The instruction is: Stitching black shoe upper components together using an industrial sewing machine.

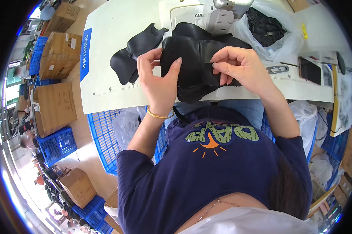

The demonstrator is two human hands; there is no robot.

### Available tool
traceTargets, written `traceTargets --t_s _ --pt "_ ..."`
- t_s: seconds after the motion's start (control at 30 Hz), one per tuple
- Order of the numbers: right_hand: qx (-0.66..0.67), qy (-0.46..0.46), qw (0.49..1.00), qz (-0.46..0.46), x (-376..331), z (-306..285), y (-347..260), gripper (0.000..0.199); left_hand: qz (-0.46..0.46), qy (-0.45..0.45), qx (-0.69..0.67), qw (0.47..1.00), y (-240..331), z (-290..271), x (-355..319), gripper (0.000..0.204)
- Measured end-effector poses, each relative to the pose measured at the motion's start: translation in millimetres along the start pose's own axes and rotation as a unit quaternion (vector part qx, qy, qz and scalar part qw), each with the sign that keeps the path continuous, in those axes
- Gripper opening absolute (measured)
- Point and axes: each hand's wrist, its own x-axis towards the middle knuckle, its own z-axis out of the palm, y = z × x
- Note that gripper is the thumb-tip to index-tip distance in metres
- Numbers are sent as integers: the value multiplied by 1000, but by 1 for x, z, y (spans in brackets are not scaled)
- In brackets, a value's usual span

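A smooth black leather-like piece (185, 58), with a seam or fold running down its middle, is held up at the front of the white worktable (117, 95). My left hand (156, 78) grips its left edge, thumb on the face and fingers behind. On the right, my right hand (240, 67) is closed in a pinch at a flap beside the seam; the tips partly hide what lies between them. More black pieces of the same material hang below and spread behind it. To the left, separate curved black pieces (123, 66) lie on the table.
A sewing machine (222, 18) stands at the far edge. Right of it, a clear plastic bag (291, 41) holds black pieces. A phone (309, 71) and a small metal part (277, 70) lie at the right. A blue crate (102, 136) sits below the table; cardboard boxes (56, 105) line the left.
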Motion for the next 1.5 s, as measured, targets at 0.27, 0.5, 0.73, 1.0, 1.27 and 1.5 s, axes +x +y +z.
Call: traceTargets --t_s 0.27,0.5,0.73,1.0,1.27,1.5 --pt "-23 0 999 -28 11 -19 3 13 -67 -12 -193 979 15 10 2 34" --pt "-36 9 999 -24 10 -20 -3 11 -18 19 -77 997 0 4 4 19" --pt "-35 -17 999 14 8 -7 -8 11 285 119 209 928 33 -2 9 13" --pt "16 -30 999 37 13 -12 -1 12 -238 -267 -242 902 41 -11 42 20" --pt "-133 27 990 -41 15 1 2 18 -260 -343 -259 865 35 -1 42 18" --pt "-216 63 970 -94 10 9 2 14 -163 -300 -152 928 34 4 26 18"
